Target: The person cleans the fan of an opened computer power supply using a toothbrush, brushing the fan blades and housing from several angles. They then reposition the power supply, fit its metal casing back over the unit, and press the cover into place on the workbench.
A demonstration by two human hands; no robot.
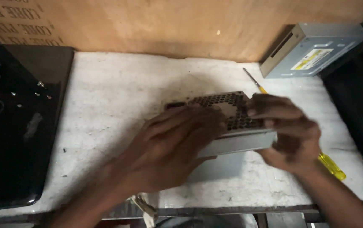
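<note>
My left hand (177,143) lies flat, fingers open, on the grey metal box (232,126); my right hand (287,135) grips its right end, long axis running left-right between them.

A pale, rough surface (118,97) fills the middle of the view, pitted and speckled with small dark bits. Along its far edge stands a brown wooden board (169,25) as a back wall, its grain streaked and stained. The near edge of the surface ends in a worn grey lip (215,210), with dark space below it. The light is dim and warm, brightest on the far left part of the surface and falling off into shadow at the right.
</note>
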